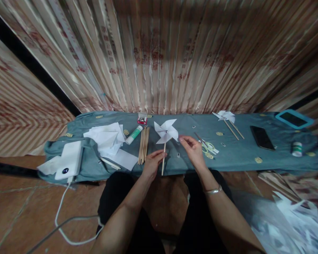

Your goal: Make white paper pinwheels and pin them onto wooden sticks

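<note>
My left hand (153,161) is closed around the wooden stick of a white paper pinwheel (166,132), holding it upright over the front edge of a low blue-cloth table (235,158). My right hand (191,148) sits just right of the pinwheel, fingers pinched at the tip of one paper blade. A silver pin marks the pinwheel's centre.
A bundle of wooden sticks (143,144), a green-capped glue tube (134,135) and white paper sheets (107,139) lie to the left, beyond them a white power bank (69,159) with cable. Right: scissors (207,145), finished pinwheels (227,118), a black phone (262,137), a tablet (294,119).
</note>
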### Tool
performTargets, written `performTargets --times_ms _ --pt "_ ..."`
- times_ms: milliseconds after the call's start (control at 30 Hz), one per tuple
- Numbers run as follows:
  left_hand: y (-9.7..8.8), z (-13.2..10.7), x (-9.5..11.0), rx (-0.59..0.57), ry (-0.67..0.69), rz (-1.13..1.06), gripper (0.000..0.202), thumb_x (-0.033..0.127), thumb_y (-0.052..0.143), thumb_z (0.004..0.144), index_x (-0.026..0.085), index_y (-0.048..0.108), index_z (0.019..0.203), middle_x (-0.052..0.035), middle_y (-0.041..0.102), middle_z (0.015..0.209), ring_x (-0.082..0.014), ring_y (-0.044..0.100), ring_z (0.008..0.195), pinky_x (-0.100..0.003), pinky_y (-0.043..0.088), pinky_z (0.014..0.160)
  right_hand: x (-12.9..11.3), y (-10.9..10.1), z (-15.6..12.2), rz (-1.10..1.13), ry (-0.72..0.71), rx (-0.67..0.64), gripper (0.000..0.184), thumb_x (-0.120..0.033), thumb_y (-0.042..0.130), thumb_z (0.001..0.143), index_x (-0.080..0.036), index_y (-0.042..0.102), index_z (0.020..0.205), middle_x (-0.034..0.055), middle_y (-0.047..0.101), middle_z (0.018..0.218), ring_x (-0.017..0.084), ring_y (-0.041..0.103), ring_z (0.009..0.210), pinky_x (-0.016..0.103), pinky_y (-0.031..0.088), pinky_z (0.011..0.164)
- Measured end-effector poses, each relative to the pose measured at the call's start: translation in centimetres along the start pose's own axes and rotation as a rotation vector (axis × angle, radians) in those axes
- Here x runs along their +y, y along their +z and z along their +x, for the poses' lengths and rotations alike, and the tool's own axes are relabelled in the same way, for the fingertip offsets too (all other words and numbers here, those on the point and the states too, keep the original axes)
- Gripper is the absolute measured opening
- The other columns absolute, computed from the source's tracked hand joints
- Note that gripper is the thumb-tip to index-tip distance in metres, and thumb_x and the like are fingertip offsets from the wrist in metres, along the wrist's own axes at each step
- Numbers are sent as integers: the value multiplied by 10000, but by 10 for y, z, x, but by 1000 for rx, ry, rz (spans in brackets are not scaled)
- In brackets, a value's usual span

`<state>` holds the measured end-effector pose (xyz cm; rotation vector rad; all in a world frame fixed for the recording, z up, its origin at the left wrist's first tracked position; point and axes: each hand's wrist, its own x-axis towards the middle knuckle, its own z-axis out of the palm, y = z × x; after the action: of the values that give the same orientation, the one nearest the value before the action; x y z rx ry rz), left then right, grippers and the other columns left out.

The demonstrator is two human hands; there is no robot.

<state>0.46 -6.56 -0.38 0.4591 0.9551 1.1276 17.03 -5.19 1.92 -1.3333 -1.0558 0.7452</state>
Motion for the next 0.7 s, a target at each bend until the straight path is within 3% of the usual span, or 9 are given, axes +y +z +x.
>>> performTargets --times_ms 267,467,700 --pt "0 0 0 -13 29 15 415 307 933 364 144 752 700 -43 738 681 -132 662 673 -257 483 747 2 7 -3 135 70 -73 172 -388 752 639 -220 723 663 23 752 898 175 650 843 309 490 820" --pt "0 0 0 -3 42 32 404 308 927 373 144 746 695 -40 729 664 -143 660 663 -279 485 753 4 13 -8 134 100 -140 194 -405 736 647 -213 714 674 18 747 882 180 660 865 320 479 871" --pt "0 1 0 -15 37 -8 409 292 933 365 145 748 699 -30 727 655 -127 650 653 -259 483 736 8 20 -18 72 105 -253 269 -465 744 647 -198 711 648 29 739 785 172 645 716 296 501 701"
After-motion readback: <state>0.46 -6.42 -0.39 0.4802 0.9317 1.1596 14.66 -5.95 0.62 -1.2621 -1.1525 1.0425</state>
